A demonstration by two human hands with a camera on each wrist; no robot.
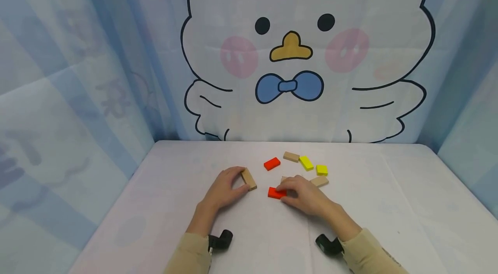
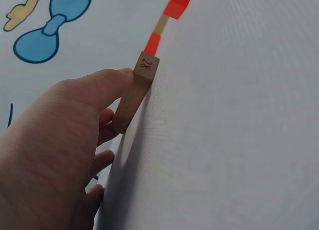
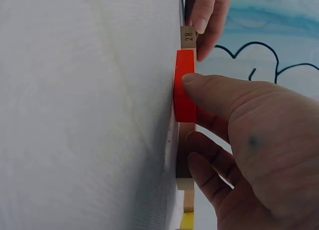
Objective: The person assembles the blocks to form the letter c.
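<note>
My left hand (image 1: 225,187) pinches a plain wooden block (image 1: 249,180) between thumb and fingers, left of the other blocks. In the left wrist view that wooden block (image 2: 133,93) bears the number 28 on its end. My right hand (image 1: 307,195) has thumb and fingers on a red block (image 1: 274,193), gripping it at its right end. The right wrist view shows the thumb on the near face of the red block (image 3: 185,90), low by the tabletop. Behind my right hand, another wooden block (image 1: 284,178) is mostly hidden.
On the white tabletop (image 1: 389,205), a second red block (image 1: 272,164), a wooden block (image 1: 291,157) and two yellow blocks (image 1: 306,163) lie farther back. One more wooden block (image 1: 320,181) lies just beyond the right hand. A printed curtain (image 1: 288,118) rises behind the table.
</note>
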